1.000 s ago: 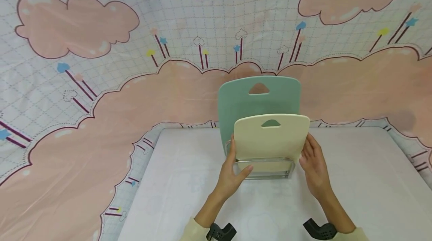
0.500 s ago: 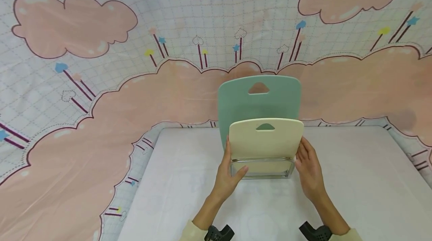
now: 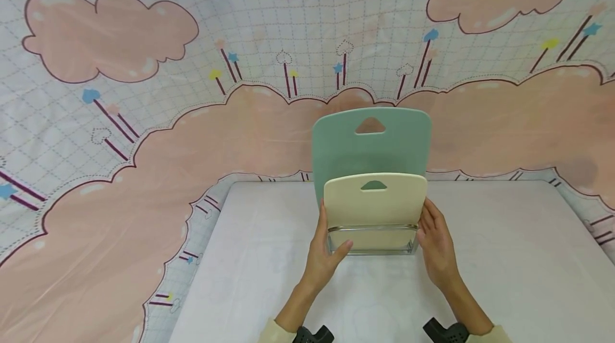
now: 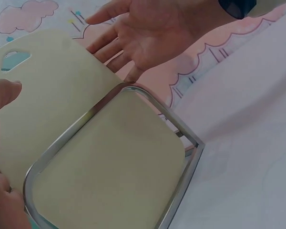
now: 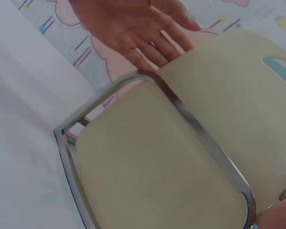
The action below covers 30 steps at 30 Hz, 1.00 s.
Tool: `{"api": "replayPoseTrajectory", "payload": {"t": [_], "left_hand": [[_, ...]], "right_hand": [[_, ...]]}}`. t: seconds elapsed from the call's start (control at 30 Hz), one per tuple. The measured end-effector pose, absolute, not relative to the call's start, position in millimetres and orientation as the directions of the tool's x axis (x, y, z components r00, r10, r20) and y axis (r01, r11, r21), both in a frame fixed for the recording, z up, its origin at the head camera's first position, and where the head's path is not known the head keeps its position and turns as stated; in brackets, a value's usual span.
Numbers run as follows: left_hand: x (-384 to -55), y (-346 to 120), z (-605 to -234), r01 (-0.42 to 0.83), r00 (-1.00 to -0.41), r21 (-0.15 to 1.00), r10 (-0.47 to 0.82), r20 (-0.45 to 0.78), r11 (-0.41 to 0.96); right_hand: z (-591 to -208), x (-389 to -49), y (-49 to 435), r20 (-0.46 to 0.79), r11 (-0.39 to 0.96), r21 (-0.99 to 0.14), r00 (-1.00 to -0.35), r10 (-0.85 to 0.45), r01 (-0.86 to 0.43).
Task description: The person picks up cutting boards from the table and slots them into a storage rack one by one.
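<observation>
A cream cutting board (image 3: pixel 375 207) stands upright in the front of a metal rack (image 3: pixel 372 227), its lower part behind the front bar. My left hand (image 3: pixel 321 257) lies along the board's left edge, fingers fairly straight and thumb out in front of the rack. At the right edge, my right hand (image 3: pixel 438 249) touches the board with extended fingers. In the left wrist view the right hand (image 4: pixel 152 36) shows palm and spread fingertips at the edge. Behind stands a larger green cutting board (image 3: pixel 370 145), its lower part hidden by the cream one.
The rack stands on a white table (image 3: pixel 259 236) towards its back edge. Behind the table hangs a patterned cloth (image 3: pixel 163 183) with pink clouds. A dark wrist camera (image 3: pixel 447 330) is strapped on each forearm.
The cream board has slid down and to the left, its lower edge now deeper in the rack. Both hands have moved down and left with it; the green board has stayed in place.
</observation>
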<state>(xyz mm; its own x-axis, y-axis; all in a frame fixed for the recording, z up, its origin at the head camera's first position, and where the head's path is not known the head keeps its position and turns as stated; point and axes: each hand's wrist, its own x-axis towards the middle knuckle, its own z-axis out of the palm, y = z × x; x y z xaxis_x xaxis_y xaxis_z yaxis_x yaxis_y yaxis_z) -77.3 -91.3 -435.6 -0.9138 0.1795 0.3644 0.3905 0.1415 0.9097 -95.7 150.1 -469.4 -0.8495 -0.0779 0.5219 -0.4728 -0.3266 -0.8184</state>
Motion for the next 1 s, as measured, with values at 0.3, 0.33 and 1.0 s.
{"api": "replayPoseTrajectory", "payload": {"t": [0.3,0.33,1.0], "left_hand": [[-86,-93,-472,0.375,-0.922,0.915,0.162,0.352,0.145],[-87,-93,-478,0.379,-0.921,0.913,0.160,0.355,0.150],[-70,-90,-437,0.352,-0.934,0.905,0.150,0.324,0.239]], "right_hand": [[-473,-94,149,0.491,-0.275,-0.846,-0.869,-0.064,-0.458],[-474,-94,149,0.493,-0.273,-0.845,-0.868,-0.063,-0.460],[-475,-92,148,0.500,-0.223,-0.852,-0.862,-0.081,-0.473]]}}
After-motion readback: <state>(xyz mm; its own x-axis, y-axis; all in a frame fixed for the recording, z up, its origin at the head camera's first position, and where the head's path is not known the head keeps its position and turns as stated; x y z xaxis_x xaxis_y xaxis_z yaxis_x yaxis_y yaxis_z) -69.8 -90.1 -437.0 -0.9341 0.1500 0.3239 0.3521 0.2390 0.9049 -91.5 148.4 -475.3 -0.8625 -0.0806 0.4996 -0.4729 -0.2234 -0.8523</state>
